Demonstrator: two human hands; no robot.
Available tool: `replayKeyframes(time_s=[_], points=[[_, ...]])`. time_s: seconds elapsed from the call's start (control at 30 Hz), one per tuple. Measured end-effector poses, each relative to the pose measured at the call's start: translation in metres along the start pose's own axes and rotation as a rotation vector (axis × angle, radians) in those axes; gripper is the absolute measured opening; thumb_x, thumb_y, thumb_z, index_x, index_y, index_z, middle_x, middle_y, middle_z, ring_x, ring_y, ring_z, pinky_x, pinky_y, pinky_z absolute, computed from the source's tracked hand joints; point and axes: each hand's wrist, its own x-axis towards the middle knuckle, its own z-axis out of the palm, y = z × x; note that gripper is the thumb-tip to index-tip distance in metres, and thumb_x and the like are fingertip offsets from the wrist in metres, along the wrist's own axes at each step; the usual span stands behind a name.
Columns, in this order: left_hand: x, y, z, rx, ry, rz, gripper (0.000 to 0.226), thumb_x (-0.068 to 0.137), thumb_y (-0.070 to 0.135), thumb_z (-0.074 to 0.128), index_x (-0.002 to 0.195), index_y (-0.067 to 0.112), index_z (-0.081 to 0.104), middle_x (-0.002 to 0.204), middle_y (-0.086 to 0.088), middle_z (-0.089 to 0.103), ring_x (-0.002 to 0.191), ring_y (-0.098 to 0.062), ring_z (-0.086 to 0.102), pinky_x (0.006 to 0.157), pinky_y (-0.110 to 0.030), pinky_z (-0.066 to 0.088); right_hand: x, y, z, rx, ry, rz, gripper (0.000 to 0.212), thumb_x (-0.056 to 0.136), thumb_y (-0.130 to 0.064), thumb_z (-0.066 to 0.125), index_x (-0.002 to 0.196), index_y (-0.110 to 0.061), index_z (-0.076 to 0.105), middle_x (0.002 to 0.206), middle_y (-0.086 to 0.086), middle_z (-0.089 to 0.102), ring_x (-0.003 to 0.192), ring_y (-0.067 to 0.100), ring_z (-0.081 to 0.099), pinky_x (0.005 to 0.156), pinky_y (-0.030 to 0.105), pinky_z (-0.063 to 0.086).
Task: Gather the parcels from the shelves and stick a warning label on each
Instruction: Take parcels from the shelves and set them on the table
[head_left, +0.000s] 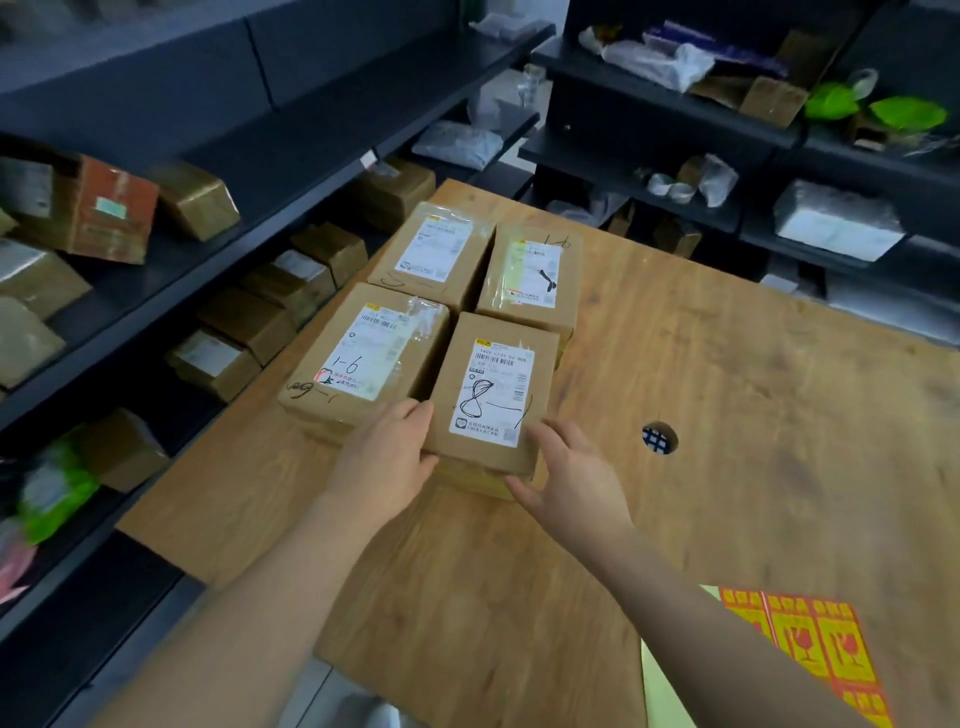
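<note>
Several brown cardboard parcels with white shipping labels lie close together on the wooden table (727, 364). Nearest me is the parcel marked "8" (493, 389), stacked on another box. To its left lies the parcel marked "1-6" (363, 353), and two more parcels (436, 249) (535, 275) sit behind them. My left hand (384, 462) touches the near left corner of the "8" parcel. My right hand (566, 473) rests by its near right corner, fingers spread, thumb against the box edge. A sheet of red and yellow warning labels (815, 644) lies at the table's near right.
Dark shelves on the left (234, 208) carry more cardboard parcels and green and red bags. Shelves at the back right (675, 109) bear plastic-wrapped packages, tape rolls and green items. A round cable hole (660, 438) sits in the table to the right of the parcels.
</note>
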Motion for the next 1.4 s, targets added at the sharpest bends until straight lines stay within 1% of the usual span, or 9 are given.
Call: replayKeyframes(time_s=[0.1, 0.3, 0.5, 0.57, 0.67, 0.8, 1.07, 1.27, 1.4], points=[[-0.015, 0.001, -0.014, 0.016, 0.114, -0.013, 0.042, 0.085, 0.027, 0.066, 0.122, 0.009, 0.060, 0.122, -0.004, 0.060, 0.110, -0.027, 0.054, 0.089, -0.038, 0.046, 0.000, -0.011, -0.009, -0.055, 0.082, -0.124, 0.057, 0.082, -0.043, 0.067, 0.132, -0.017, 0.054, 0.137, 0.005, 0.051, 0.122, 0.025, 0.052, 0.098, 0.034, 0.044], [-0.068, -0.010, -0.062, 0.126, 0.334, -0.104, 0.037, 0.084, 0.031, 0.066, 0.118, 0.016, 0.066, 0.116, -0.003, 0.065, 0.106, -0.027, 0.058, 0.086, -0.041, 0.047, 0.004, -0.071, -0.025, -0.017, 0.214, -0.412, 0.050, 0.072, -0.027, 0.081, 0.117, -0.011, 0.066, 0.120, 0.008, 0.065, 0.108, 0.028, 0.063, 0.092, 0.036, 0.049], [-0.158, -0.040, -0.110, 0.181, 0.508, -0.306, 0.033, 0.083, 0.031, 0.062, 0.107, 0.010, 0.072, 0.103, -0.007, 0.070, 0.091, -0.030, 0.064, 0.076, -0.039, 0.052, -0.013, -0.165, -0.033, 0.094, 0.175, -0.732, 0.048, 0.082, -0.030, 0.071, 0.125, -0.013, 0.060, 0.124, 0.004, 0.063, 0.112, 0.023, 0.060, 0.095, 0.037, 0.050], [-0.195, -0.053, -0.125, 0.200, 0.545, -0.398, 0.036, 0.083, 0.034, 0.059, 0.106, 0.010, 0.072, 0.103, -0.007, 0.070, 0.092, -0.030, 0.064, 0.077, -0.041, 0.053, -0.024, -0.201, -0.033, 0.107, 0.136, -0.820, 0.049, 0.084, -0.031, 0.069, 0.127, -0.012, 0.059, 0.126, 0.004, 0.062, 0.114, 0.022, 0.059, 0.098, 0.035, 0.049], [-0.254, -0.071, -0.145, 0.265, 0.585, -0.533, 0.027, 0.083, 0.032, 0.066, 0.103, 0.015, 0.072, 0.102, -0.003, 0.070, 0.093, -0.027, 0.063, 0.077, -0.039, 0.052, -0.046, -0.258, -0.030, 0.127, 0.108, -0.933, 0.048, 0.083, -0.031, 0.071, 0.126, -0.012, 0.061, 0.125, 0.005, 0.064, 0.115, 0.020, 0.060, 0.098, 0.029, 0.044], [-0.346, -0.088, -0.168, 0.325, 0.641, -0.730, 0.030, 0.077, 0.030, 0.074, 0.100, 0.012, 0.073, 0.097, -0.005, 0.072, 0.086, -0.027, 0.065, 0.071, -0.038, 0.053, -0.093, -0.340, -0.018, 0.189, 0.045, -1.121, 0.048, 0.084, -0.031, 0.069, 0.126, -0.011, 0.060, 0.125, 0.004, 0.064, 0.116, 0.019, 0.058, 0.101, 0.029, 0.043], [-0.556, -0.104, -0.208, 0.483, 0.707, -1.087, 0.030, 0.076, 0.029, 0.075, 0.100, 0.011, 0.073, 0.096, -0.005, 0.072, 0.085, -0.027, 0.065, 0.075, -0.038, 0.054, -0.243, -0.502, 0.012, 0.335, -0.050, -1.446, 0.042, 0.087, -0.030, 0.065, 0.125, -0.013, 0.062, 0.121, 0.002, 0.066, 0.113, 0.021, 0.059, 0.096, 0.029, 0.044], [-0.694, -0.098, -0.226, 0.561, 0.739, -1.333, 0.028, 0.074, 0.028, 0.077, 0.096, 0.012, 0.073, 0.089, -0.003, 0.072, 0.081, -0.030, 0.066, 0.070, -0.038, 0.056, -0.361, -0.593, 0.034, 0.436, -0.216, -1.667, 0.044, 0.090, -0.031, 0.061, 0.131, -0.015, 0.057, 0.128, 0.002, 0.061, 0.118, 0.020, 0.055, 0.098, 0.030, 0.042], [-0.770, -0.092, -0.231, 0.604, 0.767, -1.499, 0.025, 0.077, 0.030, 0.075, 0.095, 0.013, 0.073, 0.089, -0.002, 0.072, 0.081, -0.030, 0.065, 0.069, -0.037, 0.056, -0.434, -0.646, 0.051, 0.501, -0.279, -1.813, 0.041, 0.088, -0.028, 0.065, 0.126, -0.013, 0.061, 0.122, 0.002, 0.065, 0.113, 0.021, 0.059, 0.094, 0.028, 0.044]])
